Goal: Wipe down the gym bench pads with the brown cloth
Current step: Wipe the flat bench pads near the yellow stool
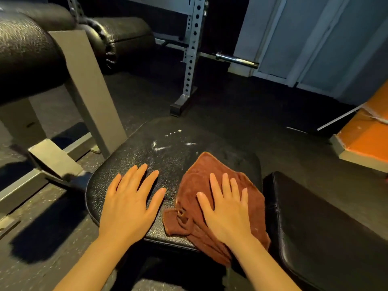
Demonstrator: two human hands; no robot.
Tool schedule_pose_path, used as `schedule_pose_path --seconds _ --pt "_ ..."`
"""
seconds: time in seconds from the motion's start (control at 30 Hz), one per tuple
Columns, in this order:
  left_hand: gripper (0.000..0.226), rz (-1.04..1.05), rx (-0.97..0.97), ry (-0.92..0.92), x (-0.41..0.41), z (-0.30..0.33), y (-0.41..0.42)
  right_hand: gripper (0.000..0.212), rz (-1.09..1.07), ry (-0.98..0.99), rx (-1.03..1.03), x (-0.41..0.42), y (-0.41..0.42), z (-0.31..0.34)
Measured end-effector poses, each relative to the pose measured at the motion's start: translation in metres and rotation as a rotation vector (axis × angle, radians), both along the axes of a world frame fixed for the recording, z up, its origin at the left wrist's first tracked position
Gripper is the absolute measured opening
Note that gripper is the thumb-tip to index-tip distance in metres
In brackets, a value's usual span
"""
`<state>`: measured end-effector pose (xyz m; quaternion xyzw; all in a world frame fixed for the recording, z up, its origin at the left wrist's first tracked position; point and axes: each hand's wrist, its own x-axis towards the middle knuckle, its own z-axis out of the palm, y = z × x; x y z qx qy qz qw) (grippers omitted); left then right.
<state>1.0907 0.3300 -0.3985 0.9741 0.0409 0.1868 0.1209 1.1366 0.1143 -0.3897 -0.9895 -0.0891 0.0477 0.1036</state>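
Right hand (227,208): it lies flat on the brown cloth (201,185), fingers straight and a little spread, pressing the cloth onto the pad.
Left hand (130,204): it lies flat and open on the bare seat pad (130,156), fingers spread, just beside the cloth and not touching it.
Brown cloth: it is spread out with folds on the right part of the seat pad; its near corner hangs over the front edge of the pad.
Seat pad: black, with a grainy surface; white specks and streaks (165,143) lie on the far part, beyond the cloth.
Second pad (315,223): black, just to the right of the seat pad, with a narrow gap between them.
Floor (241,114): dark rubber.
Left side: a grey metal frame (88,85) carries thick black roller pads (25,55).
Far: a white upright post with holes (192,47), a chrome bar end (237,59) and an orange block (369,131) at the right.
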Motion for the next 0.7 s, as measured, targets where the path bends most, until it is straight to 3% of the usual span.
schedule_pose_path --seconds 0.17,0.47,0.7 --pt "0.065 0.008 0.015 0.013 0.001 -0.004 -0.001 0.075 -0.066 0.018 -0.095 0.049 -0.017 -0.005" --pt "0.067 0.0 0.042 0.004 0.005 -0.002 -0.001 0.071 -0.054 -0.003 -0.055 0.157 -0.031 -0.005" --pt "0.066 0.0 0.11 0.054 0.006 0.0 -0.004 0.068 -0.109 0.009 -0.063 0.17 -0.028 0.001"
